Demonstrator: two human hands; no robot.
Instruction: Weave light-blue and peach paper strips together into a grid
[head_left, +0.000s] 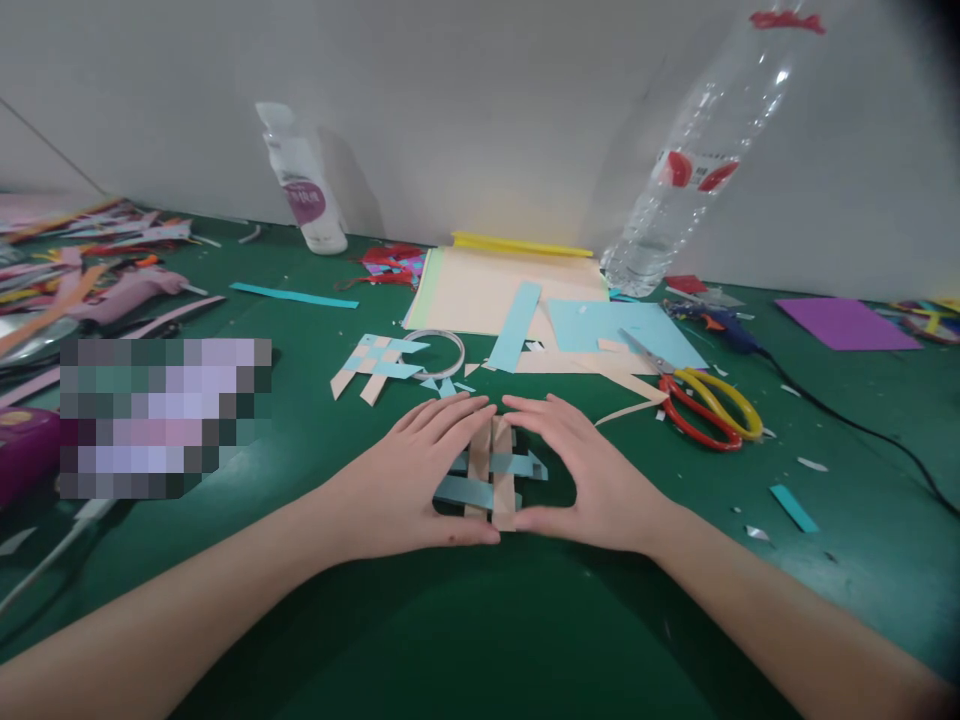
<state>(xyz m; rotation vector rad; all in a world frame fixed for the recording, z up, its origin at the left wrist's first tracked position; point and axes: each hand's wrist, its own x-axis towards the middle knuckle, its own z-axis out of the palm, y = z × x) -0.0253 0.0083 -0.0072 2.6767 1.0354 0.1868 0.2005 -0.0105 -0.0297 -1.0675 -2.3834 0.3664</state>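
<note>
Small woven paper strips (502, 490), beige running lengthwise and light blue crossing over and under, lie on the green table between my hands. My left hand (409, 480) curves round their left side, its fingertips at the far ends and its thumb at the near ends. From the right, my right hand (600, 475) grips the same piece, thumb at the near edge and fingers at the far edge. A similar woven piece (379, 362) in blue and beige lies beyond my left hand, beside a clear tape ring (442, 352).
Red-and-yellow-handled scissors (705, 400) rest on blue paper (630, 330) at the right. Beige sheets (487, 290) lie behind. A clear bottle (690, 170) and a white bottle (304, 185) stand by the wall. A pixelated object (165, 420) lies left; a black cable (847, 410) runs right.
</note>
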